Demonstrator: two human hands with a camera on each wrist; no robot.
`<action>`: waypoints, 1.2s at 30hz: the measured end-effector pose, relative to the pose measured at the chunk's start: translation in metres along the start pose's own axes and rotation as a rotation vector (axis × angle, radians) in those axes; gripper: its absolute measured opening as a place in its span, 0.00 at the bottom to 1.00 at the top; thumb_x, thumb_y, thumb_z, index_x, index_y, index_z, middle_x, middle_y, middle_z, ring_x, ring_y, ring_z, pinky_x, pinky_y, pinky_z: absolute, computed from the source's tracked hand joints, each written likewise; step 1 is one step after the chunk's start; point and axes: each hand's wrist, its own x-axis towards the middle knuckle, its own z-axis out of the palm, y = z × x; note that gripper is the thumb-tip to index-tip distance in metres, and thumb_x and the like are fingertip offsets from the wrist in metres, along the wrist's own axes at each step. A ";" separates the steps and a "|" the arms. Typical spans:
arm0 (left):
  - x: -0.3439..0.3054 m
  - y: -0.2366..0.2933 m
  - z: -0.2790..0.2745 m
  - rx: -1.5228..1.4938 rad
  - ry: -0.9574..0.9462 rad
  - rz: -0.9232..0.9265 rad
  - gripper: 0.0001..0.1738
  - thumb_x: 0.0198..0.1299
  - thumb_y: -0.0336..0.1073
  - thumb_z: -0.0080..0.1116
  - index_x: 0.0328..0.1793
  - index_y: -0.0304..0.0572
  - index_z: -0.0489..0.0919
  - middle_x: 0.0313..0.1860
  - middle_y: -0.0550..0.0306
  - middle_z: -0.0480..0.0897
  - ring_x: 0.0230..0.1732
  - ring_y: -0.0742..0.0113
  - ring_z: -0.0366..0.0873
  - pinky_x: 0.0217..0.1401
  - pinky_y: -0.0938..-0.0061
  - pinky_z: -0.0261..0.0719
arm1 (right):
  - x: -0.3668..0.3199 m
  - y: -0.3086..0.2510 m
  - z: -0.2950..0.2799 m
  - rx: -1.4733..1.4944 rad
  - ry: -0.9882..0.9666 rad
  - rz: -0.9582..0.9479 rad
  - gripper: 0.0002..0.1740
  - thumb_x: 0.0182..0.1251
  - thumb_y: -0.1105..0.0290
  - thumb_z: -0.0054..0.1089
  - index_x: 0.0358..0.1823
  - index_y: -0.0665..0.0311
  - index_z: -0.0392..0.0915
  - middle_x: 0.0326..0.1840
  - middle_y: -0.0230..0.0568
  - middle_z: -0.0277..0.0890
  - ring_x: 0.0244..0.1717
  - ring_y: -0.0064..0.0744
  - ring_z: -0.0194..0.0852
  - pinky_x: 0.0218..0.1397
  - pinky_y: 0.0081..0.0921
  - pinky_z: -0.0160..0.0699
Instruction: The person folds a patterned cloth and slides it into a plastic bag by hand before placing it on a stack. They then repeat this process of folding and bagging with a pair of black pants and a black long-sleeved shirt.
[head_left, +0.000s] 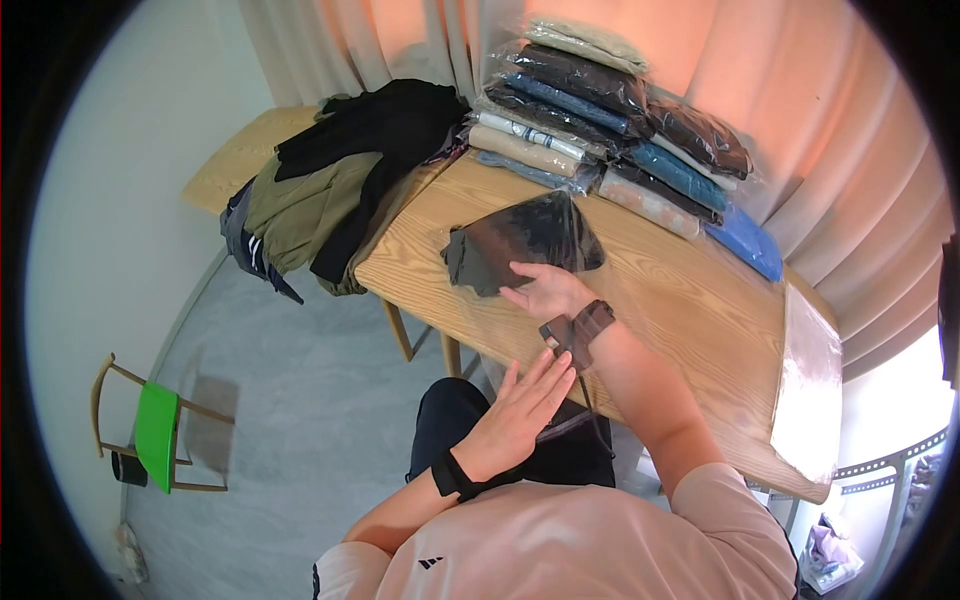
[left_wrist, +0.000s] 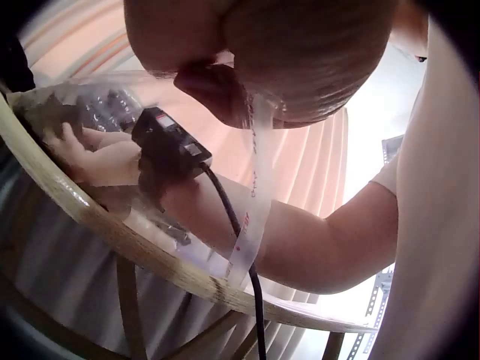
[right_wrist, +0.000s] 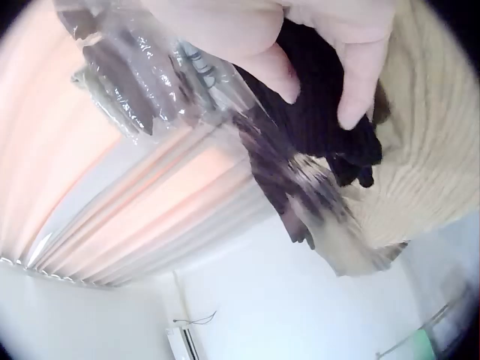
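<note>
A folded dark garment [head_left: 520, 240] lies at the table's front left, under clear plastic. My right hand [head_left: 548, 292] is at its near edge, inside the plastic bag; in the right wrist view black cloth [right_wrist: 315, 97] shows between the thumb and a finger of this hand [right_wrist: 330, 45]. Close to the right wrist, my left hand [head_left: 515, 415] has its fingers extended and holds the bag's edge. From the left hand [left_wrist: 262, 60] a clear plastic strip [left_wrist: 259, 172] with red print hangs down in the left wrist view.
Bagged folded clothes [head_left: 575, 110] are stacked at the table's back. Loose black and olive clothes [head_left: 320, 200] lie in a heap on the left. Flat clear bags [head_left: 808, 385] rest at the table's right end. A green chair [head_left: 156, 432] stands on the floor at left.
</note>
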 end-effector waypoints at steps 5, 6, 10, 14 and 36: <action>0.002 -0.002 0.000 -0.054 0.025 0.031 0.45 0.42 0.12 0.46 0.75 0.34 0.56 0.77 0.45 0.53 0.79 0.43 0.44 0.73 0.39 0.44 | 0.004 0.004 0.002 -0.144 -0.011 -0.201 0.47 0.64 0.61 0.64 0.71 0.77 0.42 0.73 0.69 0.39 0.66 0.52 0.60 0.65 0.34 0.73; 0.002 -0.003 0.001 -0.055 0.024 0.031 0.45 0.42 0.12 0.46 0.75 0.34 0.56 0.77 0.45 0.53 0.79 0.43 0.44 0.73 0.39 0.44 | 0.000 0.002 0.002 -0.198 0.014 -0.150 0.44 0.65 0.58 0.63 0.68 0.79 0.47 0.70 0.69 0.46 0.65 0.49 0.61 0.66 0.31 0.72; 0.000 -0.003 0.003 -0.033 0.024 0.002 0.45 0.42 0.12 0.46 0.74 0.34 0.57 0.77 0.45 0.53 0.79 0.43 0.45 0.73 0.39 0.42 | -0.031 0.007 0.028 -0.014 0.229 -0.189 0.42 0.67 0.56 0.61 0.68 0.77 0.49 0.69 0.70 0.50 0.66 0.48 0.61 0.64 0.30 0.73; 0.002 -0.002 0.003 -0.038 0.003 0.008 0.45 0.42 0.12 0.47 0.74 0.34 0.57 0.77 0.45 0.54 0.79 0.44 0.45 0.74 0.39 0.40 | -0.018 0.002 -0.015 -0.024 0.103 -0.371 0.44 0.68 0.62 0.59 0.71 0.77 0.40 0.71 0.74 0.41 0.61 0.54 0.68 0.56 0.32 0.80; 0.006 -0.127 -0.022 -0.490 0.567 -0.648 0.27 0.65 0.39 0.56 0.64 0.31 0.65 0.52 0.45 0.76 0.50 0.62 0.76 0.51 0.72 0.74 | -0.167 -0.068 -0.045 -0.967 0.295 -0.679 0.10 0.67 0.65 0.57 0.39 0.65 0.79 0.36 0.37 0.82 0.36 0.26 0.77 0.47 0.22 0.76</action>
